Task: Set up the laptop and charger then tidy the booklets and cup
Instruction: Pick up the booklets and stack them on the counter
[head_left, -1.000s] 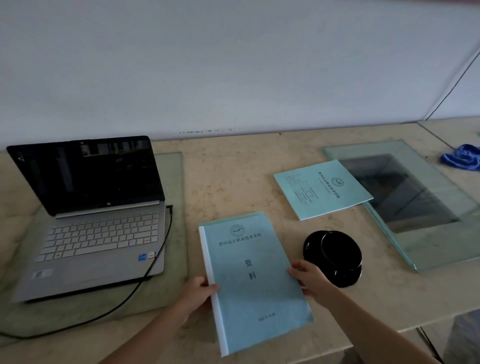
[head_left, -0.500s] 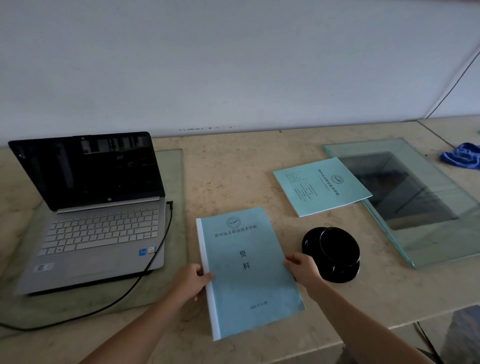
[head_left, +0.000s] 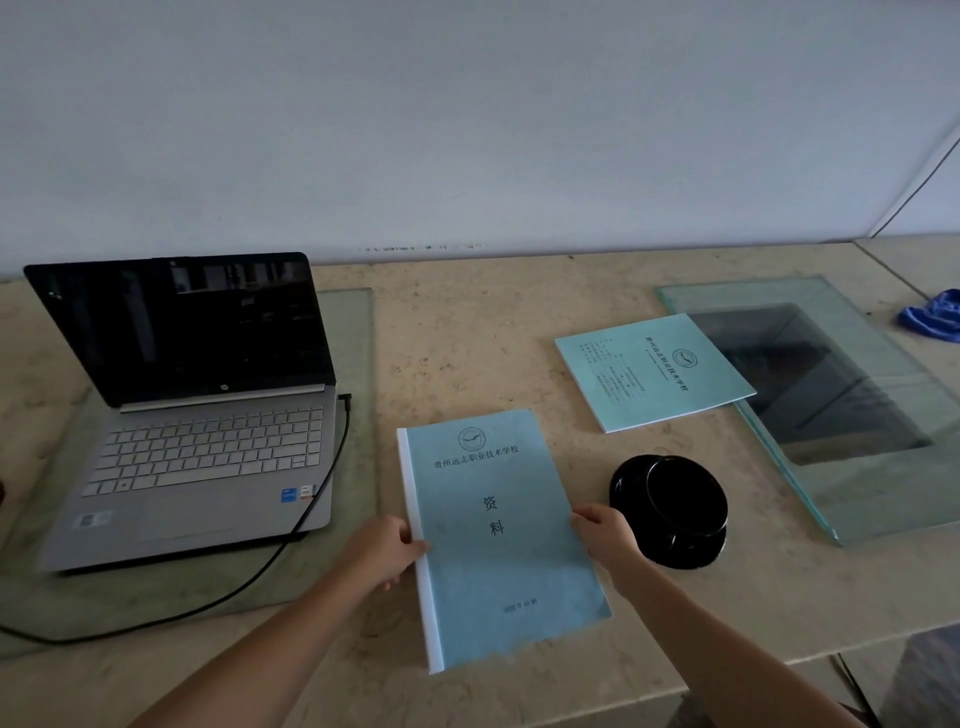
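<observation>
Slid forward, matte blue booklet (head_left: 501, 535), both hands perhaps gripping its edges

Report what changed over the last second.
Both hands, left hand and right hand, still holding its side edges, slid the thick blue booklet slightly away along the table. The laptop, charger cable, thin booklet and black cup stayed put.
</observation>
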